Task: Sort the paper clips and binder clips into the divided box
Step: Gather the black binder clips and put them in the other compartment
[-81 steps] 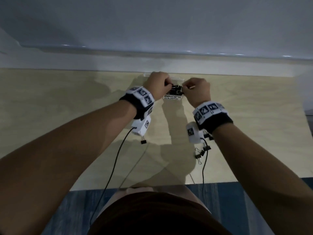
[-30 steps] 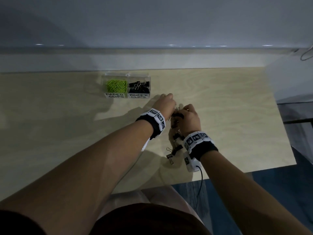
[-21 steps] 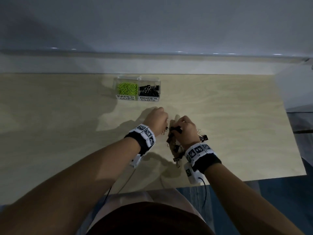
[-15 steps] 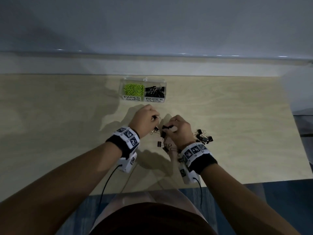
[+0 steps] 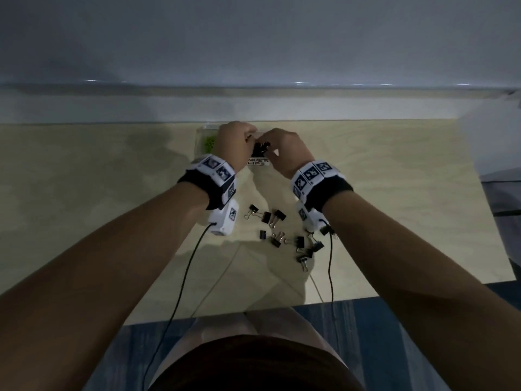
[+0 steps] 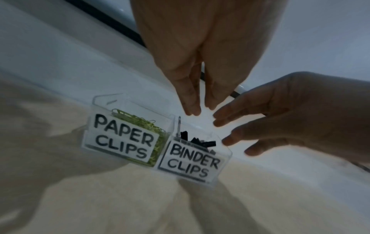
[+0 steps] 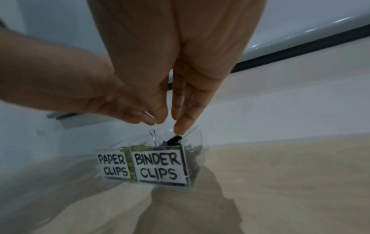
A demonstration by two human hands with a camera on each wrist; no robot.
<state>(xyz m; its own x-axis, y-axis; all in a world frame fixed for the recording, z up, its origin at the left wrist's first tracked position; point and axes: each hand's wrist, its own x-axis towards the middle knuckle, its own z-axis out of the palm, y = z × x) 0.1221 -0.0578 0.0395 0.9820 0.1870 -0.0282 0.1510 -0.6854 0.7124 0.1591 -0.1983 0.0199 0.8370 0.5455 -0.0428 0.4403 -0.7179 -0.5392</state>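
The clear divided box (image 5: 258,161) stands at the table's far edge. Green paper clips (image 6: 138,121) fill the compartment labelled PAPER CLIPS. Black binder clips (image 6: 200,142) lie in the one labelled BINDER CLIPS. Both hands hover over the binder side. My left hand (image 5: 235,142) points straight fingers (image 6: 190,101) down with nothing between them. The fingers of my right hand (image 5: 284,148) are extended, and one fingertip (image 7: 181,126) is just above a black binder clip (image 7: 175,140) at the top of the pile. Several loose binder clips (image 5: 282,232) lie on the table under my wrists.
The light wooden table (image 5: 112,207) runs to a white wall ledge (image 5: 253,105) right behind the box. Black wrist-camera cables (image 5: 180,292) hang across the table's front edge. A grey object (image 5: 499,193) shows at the far right.
Both hands have moved from the loose pile near the front edge up to the box. The binder clips they pinched are no longer in their fingers.
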